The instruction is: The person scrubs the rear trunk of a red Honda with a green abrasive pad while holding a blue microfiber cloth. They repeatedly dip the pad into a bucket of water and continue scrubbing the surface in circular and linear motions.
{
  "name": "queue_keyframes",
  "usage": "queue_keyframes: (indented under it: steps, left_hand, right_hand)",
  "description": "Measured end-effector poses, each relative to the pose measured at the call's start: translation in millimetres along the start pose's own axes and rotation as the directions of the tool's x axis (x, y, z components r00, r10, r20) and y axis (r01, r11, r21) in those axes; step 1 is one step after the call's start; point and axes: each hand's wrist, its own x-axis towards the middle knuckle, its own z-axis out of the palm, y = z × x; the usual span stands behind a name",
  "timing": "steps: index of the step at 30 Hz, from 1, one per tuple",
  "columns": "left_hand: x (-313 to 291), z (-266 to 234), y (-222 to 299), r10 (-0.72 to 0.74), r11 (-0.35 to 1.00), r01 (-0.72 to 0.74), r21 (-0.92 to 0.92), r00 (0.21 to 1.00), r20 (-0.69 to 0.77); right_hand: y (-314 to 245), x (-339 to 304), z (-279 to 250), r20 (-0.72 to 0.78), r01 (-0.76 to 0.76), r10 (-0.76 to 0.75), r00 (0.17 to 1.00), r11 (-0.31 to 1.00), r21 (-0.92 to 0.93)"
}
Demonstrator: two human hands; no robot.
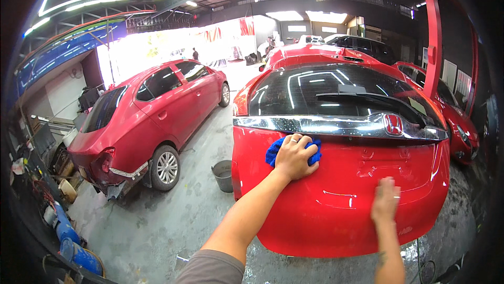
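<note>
My left hand (295, 158) presses a bunched blue cloth (273, 151) against a glossy red car tailgate (336, 221), just below its chrome trim strip (341, 125). The fingers curl over the cloth, and a ring shows on one of them. My right hand (386, 200), a little smeared by motion, is at the lower right of the same panel with its fingers stretched out and nothing in it. Whether its palm touches the paint I cannot tell. Above the strip, the dark rear window (299, 92) carries a wiper (367, 95).
A dark grey bucket (223, 178) stands on the floor left of the tailgate. Farther left is a red sedan (152, 110) with its rear bumper area exposed. Blue containers (81, 256) lie at the lower left. A red post (432, 37) rises at the right, near another red car (459, 124).
</note>
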Motion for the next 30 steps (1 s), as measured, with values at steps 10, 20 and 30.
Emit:
queue_keyframes:
  steps: [10, 20, 30]
  left_hand:
    - [1, -4, 1, 0.008, 1.000, -0.007, -0.014, 1.000, 0.011]
    - [-2, 0, 0, 0.020, 1.000, -0.020, -0.017, 1.000, -0.014]
    - [5, 2, 4, 0.008, 1.000, -0.008, -0.008, 1.000, -0.002]
  right_hand:
    - [24, 0, -18, -0.023, 0.146, -0.146, 0.989, 0.989, 0.009]
    - [-134, -19, 0, -0.061, 0.426, -0.421, 0.905, 0.894, 0.139]
    - [31, 12, 2, -0.053, -0.052, 0.054, 0.997, 0.998, 0.032]
